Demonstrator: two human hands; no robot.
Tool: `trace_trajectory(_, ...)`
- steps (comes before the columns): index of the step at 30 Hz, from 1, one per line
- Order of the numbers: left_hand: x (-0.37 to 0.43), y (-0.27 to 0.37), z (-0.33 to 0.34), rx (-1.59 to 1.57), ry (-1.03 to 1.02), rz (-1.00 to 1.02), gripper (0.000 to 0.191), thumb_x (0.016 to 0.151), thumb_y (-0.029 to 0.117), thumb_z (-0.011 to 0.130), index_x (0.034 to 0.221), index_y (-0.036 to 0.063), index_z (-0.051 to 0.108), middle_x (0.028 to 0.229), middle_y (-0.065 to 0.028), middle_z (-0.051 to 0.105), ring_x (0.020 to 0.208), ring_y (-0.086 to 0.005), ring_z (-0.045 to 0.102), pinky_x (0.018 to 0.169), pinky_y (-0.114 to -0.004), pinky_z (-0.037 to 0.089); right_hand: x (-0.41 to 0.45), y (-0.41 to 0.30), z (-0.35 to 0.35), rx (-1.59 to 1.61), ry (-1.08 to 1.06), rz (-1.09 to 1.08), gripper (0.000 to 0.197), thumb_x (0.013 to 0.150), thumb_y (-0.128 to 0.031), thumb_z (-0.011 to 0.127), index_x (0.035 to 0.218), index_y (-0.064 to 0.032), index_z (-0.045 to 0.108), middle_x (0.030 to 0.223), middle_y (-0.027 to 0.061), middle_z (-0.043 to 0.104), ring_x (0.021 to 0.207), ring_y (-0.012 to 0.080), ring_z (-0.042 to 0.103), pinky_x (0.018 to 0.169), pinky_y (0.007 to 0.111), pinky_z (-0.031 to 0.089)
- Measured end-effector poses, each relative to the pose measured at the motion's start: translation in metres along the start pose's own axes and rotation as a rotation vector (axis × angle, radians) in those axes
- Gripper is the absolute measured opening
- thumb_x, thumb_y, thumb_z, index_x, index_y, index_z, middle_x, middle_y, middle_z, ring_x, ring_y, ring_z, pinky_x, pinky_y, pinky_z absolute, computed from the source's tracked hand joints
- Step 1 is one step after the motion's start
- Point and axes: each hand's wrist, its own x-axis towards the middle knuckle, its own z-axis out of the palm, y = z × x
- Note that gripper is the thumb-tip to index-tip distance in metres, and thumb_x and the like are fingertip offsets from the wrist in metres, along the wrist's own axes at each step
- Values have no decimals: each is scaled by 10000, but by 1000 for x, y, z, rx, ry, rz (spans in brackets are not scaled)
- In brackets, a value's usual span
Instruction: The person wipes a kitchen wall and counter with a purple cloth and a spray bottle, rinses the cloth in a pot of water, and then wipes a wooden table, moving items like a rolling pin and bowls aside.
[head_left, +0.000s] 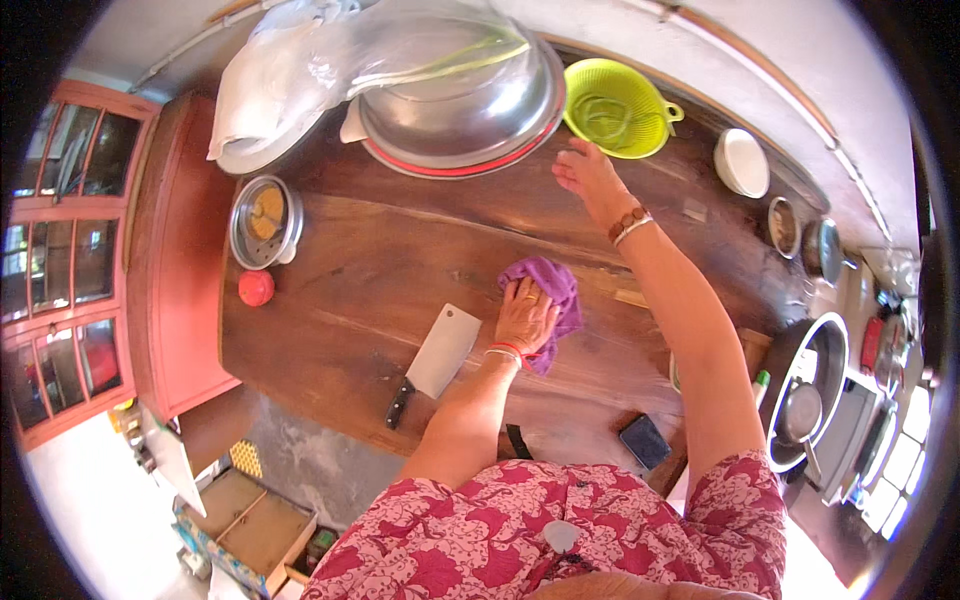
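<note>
My left hand (527, 317) presses palm-down on a bunched purple cloth (571, 297) on the wooden table (375, 262), its fingers curled over the fabric. A cleaver (444, 351) with a black handle lies flat just left of that hand. My right hand (589, 176) reaches to the far side, loosely bent and with nothing visible in it. It hovers close to the rim of a lime-green plastic colander (619, 105). Left of the colander, a large metal basin (457, 127) with a red rim lies upside down, partly under clear plastic.
A steel bowl (244, 251) with yellowish contents and a red round object (256, 288) stand at the left end. A smartphone (645, 442) lies near the front edge. White bowls (742, 163) and a wide basin (834, 337) are on the right; a pink cabinet (187, 285) borders the left.
</note>
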Motion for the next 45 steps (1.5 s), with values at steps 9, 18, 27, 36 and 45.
trace_trajectory(9, 28, -13, 4, -57, -69, -26, 420, 938, 358, 504, 1210, 46, 580, 1308, -160, 549, 1297, -325, 422, 1102, -507, 249, 71, 27, 48, 350, 119, -141, 459, 956, -43, 478, 1394, -126, 366, 1121, 78, 584, 935, 188, 596, 827, 378, 517)
trace_trajectory(18, 27, -11, 0, -42, 2, -2, 427, 933, 359, 512, 1223, 52, 578, 1301, -141, 560, 1306, -307, 415, 1119, -497, 236, 24, 45, 62, 391, 34, -176, 463, 939, -9, 423, 1373, -151, 349, 1174, 87, 551, 974, 204, 595, 823, 384, 550)
trace_trajectory(27, 37, -3, -7, 104, -473, 4, 544, 930, 415, 480, 1362, 84, 505, 1410, -115, 498, 1364, -290, 364, 1156, -503, 169, -53, 71, 75, 452, 7, -103, 586, 917, 18, 421, 1446, -151, 236, 1343, 129, 464, 1150, 259, 559, 878, 390, 571)
trace_trajectory(36, 55, -8, 25, 136, -359, 18, 535, 911, 363, 521, 1372, 93, 491, 1422, -140, 475, 1370, -324, 351, 1130, -541, 203, -61, 99, 84, 416, -87, 7, 632, 907, 27, 479, 1450, -195, 243, 1232, 74, 507, 1011, 192, 589, 789, 332, 583)
trace_trajectory(45, 71, 16, 27, 15, -20, -28, 441, 889, 349, 552, 1242, 85, 568, 1296, -134, 553, 1282, -323, 437, 1061, -537, 288, 33, 44, -45, 387, 379, -150, 561, 913, -214, 628, 1387, -42, 383, 883, 62, 569, 747, 147, 552, 636, 302, 519)
